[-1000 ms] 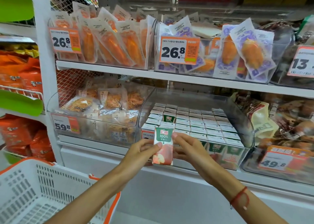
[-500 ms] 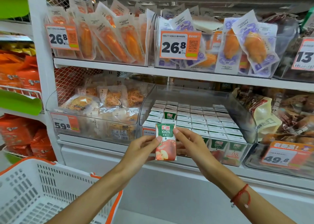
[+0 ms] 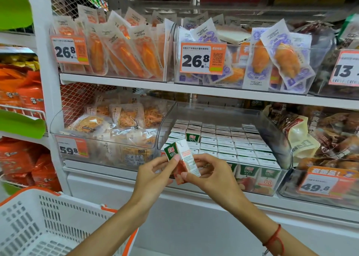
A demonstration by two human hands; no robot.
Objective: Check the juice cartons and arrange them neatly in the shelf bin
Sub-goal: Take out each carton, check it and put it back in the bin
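Note:
A small green, white and red juice carton (image 3: 183,159) is held in front of the clear shelf bin (image 3: 275,127), tilted with its printed side panel turned toward me. My left hand (image 3: 153,175) pinches its left edge with thumb and fingers. My right hand (image 3: 215,175) grips its lower right corner from the other side. Inside the bin stand several rows of the same juice cartons (image 3: 223,139), tops up, with one carton (image 3: 193,136) standing taller at the left.
A white and orange shopping basket (image 3: 38,222) sits at the lower left. Clear bins of bagged snacks (image 3: 108,123) and wrapped goods (image 3: 320,139) flank the carton bin. A white shelf (image 3: 174,87) above carries packs and price tags.
Both hands have turned the carton from facing front to showing its side panel, and tilted it. The view has shifted slightly closer to the shelf.

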